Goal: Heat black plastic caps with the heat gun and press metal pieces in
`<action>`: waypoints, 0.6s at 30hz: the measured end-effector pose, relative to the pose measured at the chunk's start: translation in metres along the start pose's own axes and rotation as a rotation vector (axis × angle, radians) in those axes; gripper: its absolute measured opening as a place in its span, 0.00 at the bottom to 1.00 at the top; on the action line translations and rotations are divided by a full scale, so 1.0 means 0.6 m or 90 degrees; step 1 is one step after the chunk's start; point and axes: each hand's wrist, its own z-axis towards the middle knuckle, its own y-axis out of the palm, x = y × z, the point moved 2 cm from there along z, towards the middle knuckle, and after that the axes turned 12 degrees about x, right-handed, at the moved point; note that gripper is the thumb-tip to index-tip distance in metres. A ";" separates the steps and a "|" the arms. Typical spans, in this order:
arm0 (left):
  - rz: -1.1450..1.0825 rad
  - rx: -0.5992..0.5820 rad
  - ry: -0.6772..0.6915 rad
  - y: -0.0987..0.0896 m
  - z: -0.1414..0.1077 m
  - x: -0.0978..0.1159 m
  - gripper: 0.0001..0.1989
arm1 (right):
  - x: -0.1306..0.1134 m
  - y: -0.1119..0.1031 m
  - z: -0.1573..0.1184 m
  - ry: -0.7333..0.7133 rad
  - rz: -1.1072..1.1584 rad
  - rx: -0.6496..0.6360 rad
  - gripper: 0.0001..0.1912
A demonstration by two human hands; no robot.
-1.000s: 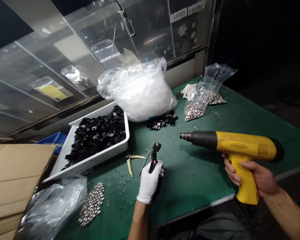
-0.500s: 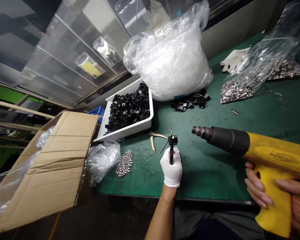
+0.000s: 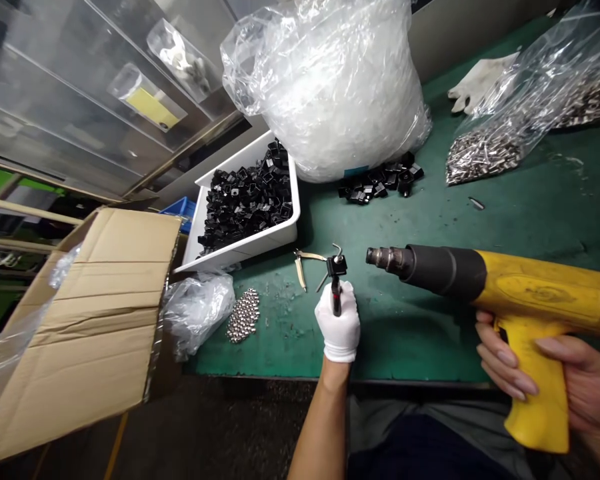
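Note:
My left hand (image 3: 337, 323), in a white glove, is closed around a dark-handled tool (image 3: 336, 300). At the tool's top is a small black part (image 3: 337, 266) with a shiny metal piece on it. My bare right hand (image 3: 535, 367) grips the handle of a yellow heat gun (image 3: 545, 287). The gun's stepped metal nozzle (image 3: 387, 259) points left at the black part, with a gap between them. Behind the left hand lie pliers (image 3: 301, 267) with pale handles and a bent metal rod (image 3: 322, 282), partly hidden by the black part.
A white bin (image 3: 240, 257) of black parts stands beside a large clear bag (image 3: 340, 93). More black parts (image 3: 380, 183) lie before the bag. Metal pieces (image 3: 243, 315), a plastic bag (image 3: 200, 310) and a cardboard box (image 3: 95, 300) are left; bagged metal parts (image 3: 485, 157) and a glove (image 3: 480, 83) are back right.
The view has shifted slightly. The heat gun's nozzle has come a little closer to the black part in my left hand. Both hands keep their grips.

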 end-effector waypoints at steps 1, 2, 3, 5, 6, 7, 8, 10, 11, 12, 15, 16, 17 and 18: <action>0.007 0.000 0.000 -0.001 -0.001 0.000 0.09 | -0.001 0.002 0.000 -0.001 0.000 0.003 0.22; 0.014 -0.002 0.003 -0.002 -0.002 0.001 0.09 | -0.001 0.003 0.001 -0.001 0.000 0.002 0.22; 0.022 -0.004 0.007 -0.003 -0.003 0.001 0.10 | -0.002 0.003 0.001 0.001 -0.003 -0.004 0.22; 0.034 -0.008 0.014 -0.004 -0.005 0.002 0.10 | -0.001 0.004 0.001 0.006 -0.022 -0.022 0.22; 0.038 -0.010 0.016 -0.004 -0.005 0.002 0.10 | -0.002 0.004 0.001 0.006 -0.033 -0.030 0.22; 0.040 -0.012 0.017 -0.004 -0.005 0.002 0.10 | -0.002 0.004 0.001 0.006 -0.042 -0.038 0.22; 0.041 -0.014 0.017 -0.004 -0.005 0.002 0.10 | -0.002 0.004 0.001 0.006 -0.048 -0.044 0.22; 0.037 -0.016 0.015 -0.004 -0.005 0.002 0.10 | -0.003 0.006 0.000 0.005 -0.052 -0.055 0.22; 0.033 -0.016 0.014 -0.004 -0.005 0.002 0.10 | -0.004 0.007 0.000 0.002 -0.052 -0.056 0.22; 0.028 -0.016 0.013 -0.004 -0.005 0.002 0.10 | -0.004 0.008 -0.001 0.000 -0.051 -0.054 0.23; 0.018 -0.019 0.015 -0.005 -0.005 0.001 0.10 | -0.005 0.010 -0.001 -0.003 -0.051 -0.038 0.23; 0.016 -0.021 0.015 -0.005 -0.005 0.001 0.10 | -0.005 0.009 -0.001 -0.002 -0.051 -0.034 0.23; 0.014 -0.023 0.016 -0.005 -0.005 0.000 0.10 | -0.005 0.008 -0.001 -0.001 -0.051 -0.034 0.23; 0.013 -0.026 0.016 -0.005 -0.005 0.000 0.10 | -0.005 0.007 0.000 0.000 -0.051 -0.036 0.22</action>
